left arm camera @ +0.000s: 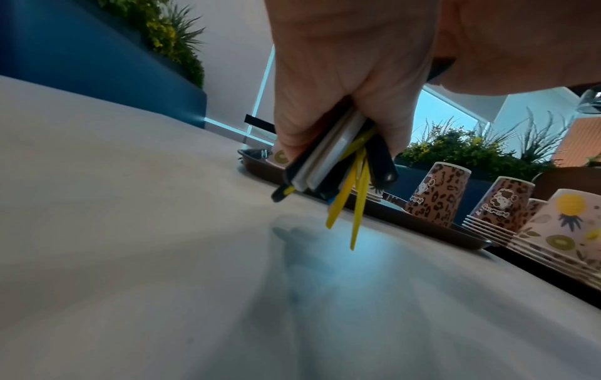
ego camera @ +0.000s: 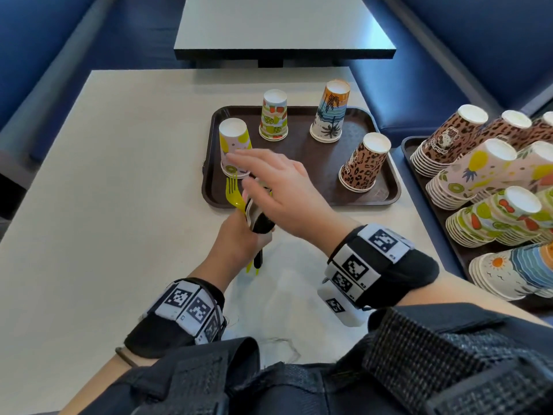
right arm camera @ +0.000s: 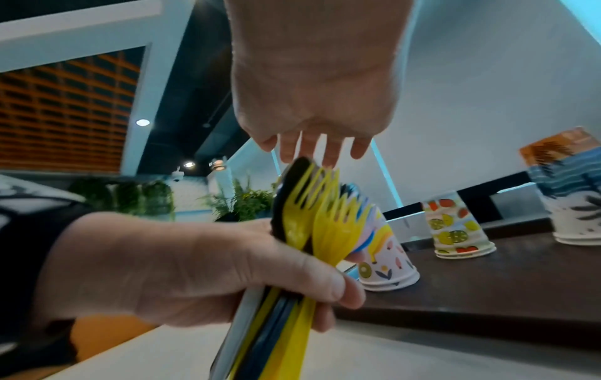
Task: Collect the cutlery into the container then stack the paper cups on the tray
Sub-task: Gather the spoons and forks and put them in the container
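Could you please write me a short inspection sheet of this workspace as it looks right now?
Surface: beige table, brown tray on it.
Job's things: cutlery bundle of yellow, black and white pieces; four cup stacks upside down on the tray, including leopard cup; no container seen.
Clutter: second tray of cup stacks at right.
Grips: left hand holds the bundle; right hand open above it.
Cables: nothing seen.
Surroundings: blue benches, another table.

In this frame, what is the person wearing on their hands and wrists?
Both hands are bare. The left hand has a black fabric wrist wrap carrying white blocks printed with black square fiducial markers, plus a thin dark band further up the forearm. The right hand has a matching black marker wrap. Dark textured clothing shows below.
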Demonstrator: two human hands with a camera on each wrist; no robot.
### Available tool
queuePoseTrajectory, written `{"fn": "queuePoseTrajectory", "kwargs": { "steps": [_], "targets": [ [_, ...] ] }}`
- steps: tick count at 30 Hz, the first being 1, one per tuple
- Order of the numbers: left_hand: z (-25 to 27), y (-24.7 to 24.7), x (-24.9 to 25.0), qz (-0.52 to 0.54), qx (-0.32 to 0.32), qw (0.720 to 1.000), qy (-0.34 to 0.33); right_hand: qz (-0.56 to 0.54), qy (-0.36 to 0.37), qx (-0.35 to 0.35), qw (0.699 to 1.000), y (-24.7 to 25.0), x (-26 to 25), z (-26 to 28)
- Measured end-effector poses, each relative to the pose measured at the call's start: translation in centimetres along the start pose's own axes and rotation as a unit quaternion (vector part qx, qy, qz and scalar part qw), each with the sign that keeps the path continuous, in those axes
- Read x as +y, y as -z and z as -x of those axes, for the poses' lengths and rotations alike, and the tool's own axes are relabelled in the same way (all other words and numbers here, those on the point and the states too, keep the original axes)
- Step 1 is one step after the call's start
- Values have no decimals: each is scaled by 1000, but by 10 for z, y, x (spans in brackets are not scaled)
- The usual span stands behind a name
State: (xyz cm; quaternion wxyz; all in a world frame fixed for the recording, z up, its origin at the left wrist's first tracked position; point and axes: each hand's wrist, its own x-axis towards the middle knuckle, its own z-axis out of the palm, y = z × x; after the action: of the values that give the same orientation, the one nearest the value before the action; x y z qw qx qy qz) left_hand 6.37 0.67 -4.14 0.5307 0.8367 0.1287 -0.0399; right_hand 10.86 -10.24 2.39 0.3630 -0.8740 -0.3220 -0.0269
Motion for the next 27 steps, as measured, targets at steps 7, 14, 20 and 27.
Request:
{"fn": "queuePoseTrajectory", "kwargs": {
  "steps": [7, 14, 20, 27],
  "targets": [
    [3, 6, 6, -31, -13, 997, -64, 15, 48, -22, 998, -9, 9, 11],
    [10, 2, 15, 25, -68, 994, -81, -101, 3, -77, 992, 0, 18, 13],
    [10, 4, 18, 61, -77, 992, -81, -221, -88, 34, 971, 4, 14, 9],
    [12, 1, 21, 11, -82, 993, -84, -189, -126, 19, 974, -6, 4, 12]
  ]
}}
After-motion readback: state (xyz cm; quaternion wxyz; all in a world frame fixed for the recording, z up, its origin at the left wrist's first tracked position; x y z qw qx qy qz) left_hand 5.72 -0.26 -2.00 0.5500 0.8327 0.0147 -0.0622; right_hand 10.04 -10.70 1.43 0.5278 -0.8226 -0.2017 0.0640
